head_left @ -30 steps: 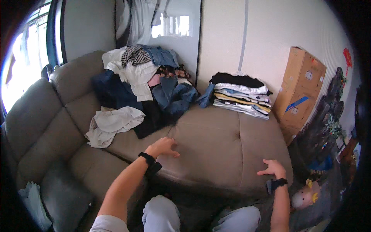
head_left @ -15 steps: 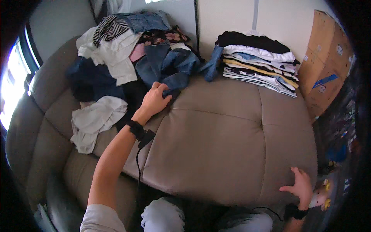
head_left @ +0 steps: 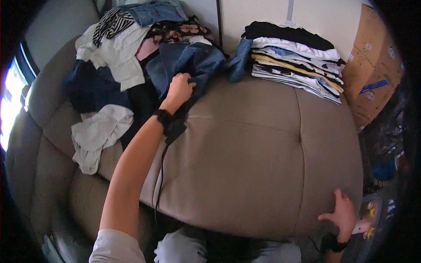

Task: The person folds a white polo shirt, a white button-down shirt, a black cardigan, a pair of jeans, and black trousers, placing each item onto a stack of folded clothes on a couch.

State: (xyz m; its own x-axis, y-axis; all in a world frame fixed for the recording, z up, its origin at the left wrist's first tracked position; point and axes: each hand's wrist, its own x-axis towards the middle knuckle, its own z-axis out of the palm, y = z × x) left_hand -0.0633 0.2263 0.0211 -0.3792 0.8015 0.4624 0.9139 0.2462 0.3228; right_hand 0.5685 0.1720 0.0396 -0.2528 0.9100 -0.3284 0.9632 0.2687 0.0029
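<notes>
Reaching forward to the loose heap, my left hand has its fingers curled on a blue denim garment and grips its near edge. Dark cloth lies just beside and under that hand. The denim spreads toward the right, where a narrow part of denim touches the folded stack. My right hand rests low at the right edge of the brown padded seat, thumb and fingers apart, holding nothing. Both wrists carry black bands.
The heap's other clothes include a white shirt, a striped piece, a floral piece and a crumpled white garment. A stack of folded clothes stands at the back right beside cardboard boxes. A black cable trails from my left wrist.
My left hand has moved slightly forward, and the denim around it has shifted and spread differently. The view has tilted a little. My right hand keeps its open pose.
</notes>
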